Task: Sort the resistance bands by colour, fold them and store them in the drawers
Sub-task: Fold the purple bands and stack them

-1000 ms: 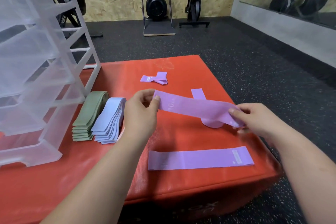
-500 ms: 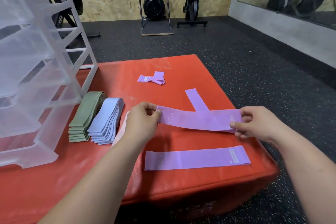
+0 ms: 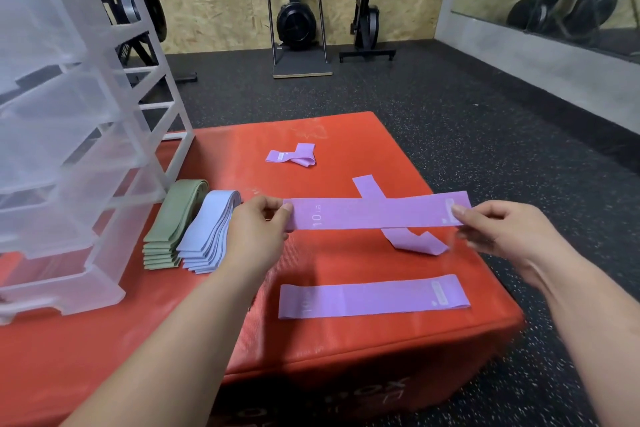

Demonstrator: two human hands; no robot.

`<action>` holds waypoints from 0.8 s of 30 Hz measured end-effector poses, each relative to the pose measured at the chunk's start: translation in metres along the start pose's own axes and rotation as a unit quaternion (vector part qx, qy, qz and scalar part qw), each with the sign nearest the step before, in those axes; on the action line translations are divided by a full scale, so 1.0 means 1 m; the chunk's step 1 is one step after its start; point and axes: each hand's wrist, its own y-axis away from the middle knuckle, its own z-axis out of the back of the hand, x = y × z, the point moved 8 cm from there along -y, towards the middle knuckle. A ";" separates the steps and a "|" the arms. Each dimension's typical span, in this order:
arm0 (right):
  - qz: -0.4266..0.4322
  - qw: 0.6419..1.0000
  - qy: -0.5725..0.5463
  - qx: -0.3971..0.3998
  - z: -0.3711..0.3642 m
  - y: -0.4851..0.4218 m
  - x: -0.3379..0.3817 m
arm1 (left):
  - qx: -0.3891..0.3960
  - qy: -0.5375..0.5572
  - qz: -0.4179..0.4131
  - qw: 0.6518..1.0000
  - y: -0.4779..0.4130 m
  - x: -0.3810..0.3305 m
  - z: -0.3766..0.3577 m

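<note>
A red padded box (image 3: pixel 214 333) carries everything; the clear plastic drawers (image 3: pixel 69 135) stand on its left side; beside them lie a green stack (image 3: pixel 173 218) and a light blue stack (image 3: pixel 211 229) of folded bands, touching; a purple band (image 3: pixel 374 296) lies flat near the front edge; the left hand (image 3: pixel 258 236) and right hand (image 3: pixel 498 229) pinch the ends of another purple band (image 3: pixel 374 213), stretched flat above a crumpled one (image 3: pixel 412 241); a folded one (image 3: pixel 292 156) lies farther back.

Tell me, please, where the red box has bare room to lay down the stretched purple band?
Free: the strip of red box between the held purple band and the flat purple band. Crowded: green stack and blue stack beside the drawers.
</note>
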 end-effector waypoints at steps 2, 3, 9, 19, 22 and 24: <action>-0.003 1.000 -0.021 0.004 -0.002 0.006 0.000 | 0.002 0.011 0.010 1.000 0.004 -0.001 0.003; -0.005 0.999 -0.031 0.006 -0.004 0.010 0.000 | 0.004 0.018 0.014 1.000 0.007 -0.001 0.004; -0.016 0.997 -0.054 0.046 -0.011 0.028 -0.003 | 0.024 0.042 0.016 0.999 0.021 0.001 0.014; -0.038 0.999 -0.004 0.016 0.000 0.046 -0.025 | 0.027 -0.084 -0.015 0.996 0.045 0.004 0.029; -0.009 0.997 0.080 0.002 0.002 0.052 -0.030 | 0.037 -0.184 -0.031 0.982 0.054 0.003 0.030; 0.008 0.991 0.136 -0.006 0.002 0.055 -0.033 | 0.054 -0.220 -0.043 0.973 0.062 0.003 0.028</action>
